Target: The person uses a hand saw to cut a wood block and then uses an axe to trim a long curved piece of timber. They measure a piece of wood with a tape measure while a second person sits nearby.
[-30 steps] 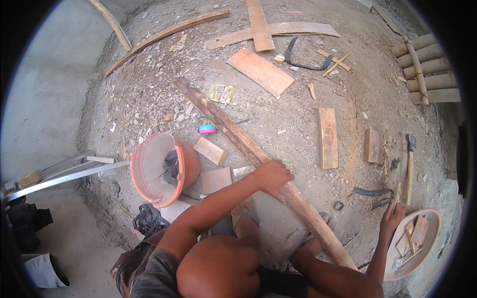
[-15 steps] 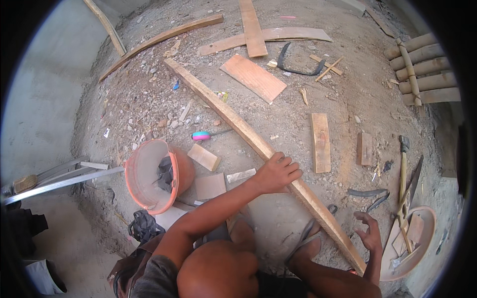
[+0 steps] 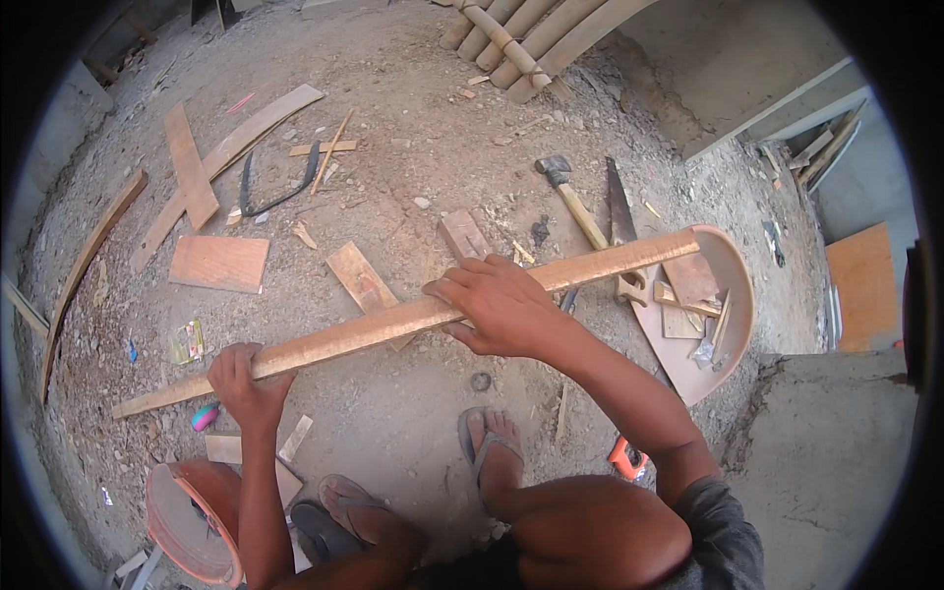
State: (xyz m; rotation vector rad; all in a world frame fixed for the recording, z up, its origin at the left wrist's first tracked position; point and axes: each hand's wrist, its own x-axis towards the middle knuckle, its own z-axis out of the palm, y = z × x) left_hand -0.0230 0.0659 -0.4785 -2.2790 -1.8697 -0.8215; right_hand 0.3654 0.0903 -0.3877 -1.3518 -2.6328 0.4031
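A long squared wooden beam (image 3: pixel 393 323) stretches across in front of me, its right end higher in the view than its left. Near its left part, my left hand (image 3: pixel 251 388) grips it, fingers over the top edge. My right hand (image 3: pixel 497 307) is wrapped over the beam right of its middle. The beam's right end passes above a pale oval basin (image 3: pixel 730 329) holding wood offcuts. Behind the beam lie a hammer (image 3: pixel 572 202) and a handsaw (image 3: pixel 619 206); the saw is partly hidden by the beam.
An orange bucket (image 3: pixel 187 521) is at lower left, near a pink-and-blue round object (image 3: pixel 205 417). An orange-handled tool (image 3: pixel 627 458) lies by my right forearm. Planks (image 3: pixel 218 264), a black bow-saw-like frame (image 3: pixel 280 202) and bundled poles (image 3: pixel 511 44) lie farther off. A concrete block (image 3: pixel 836 442) stands at right.
The view has swung to the right. My right hand, earlier open and apart from the beam, now grips it. My left hand still holds it, and the beam has turned more crosswise.
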